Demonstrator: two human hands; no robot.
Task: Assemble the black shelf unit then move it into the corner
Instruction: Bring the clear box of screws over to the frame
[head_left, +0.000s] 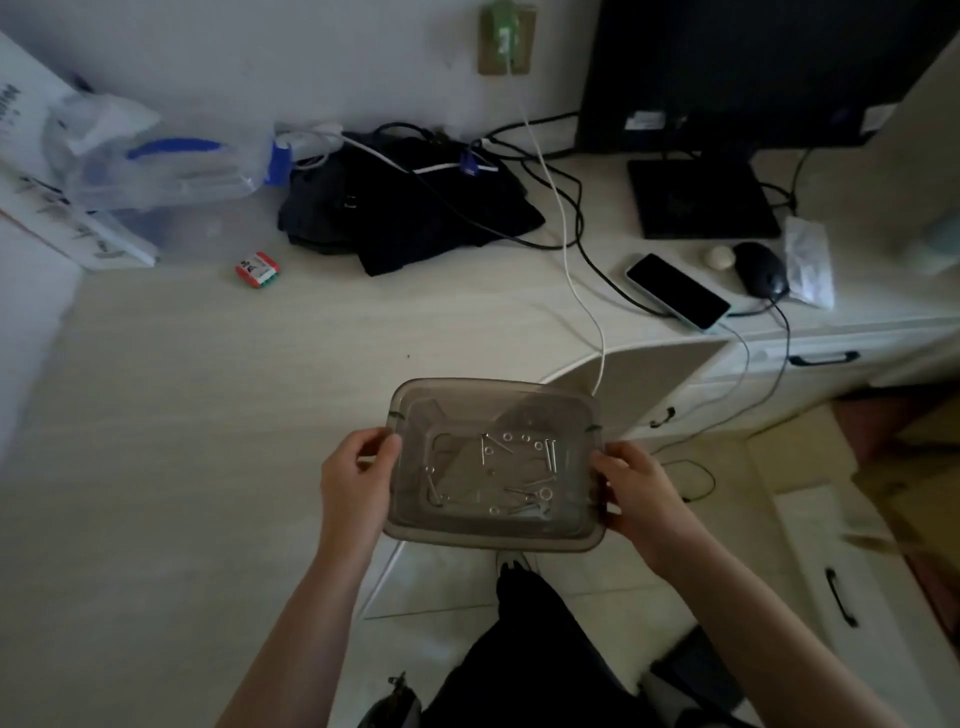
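Observation:
I hold a smoky, see-through plastic tub (467, 530) in front of me, over the desk's front edge. Several metal screws and washers (519, 473) lie loose on its bottom. My left hand (356, 480) grips the tub's left rim, thumb over the edge. On the opposite rim my right hand (636, 491) grips the same way. No black shelf part shows in this view.
The pale desk (182, 415) carries a heap of black cloth (405, 208) with cables, a small red pack (257, 269), clear plastic bags (145, 156), a phone (678, 291), a mouse (761, 269) and a monitor (727, 67). Drawers with black handles (823, 358) stand at the right.

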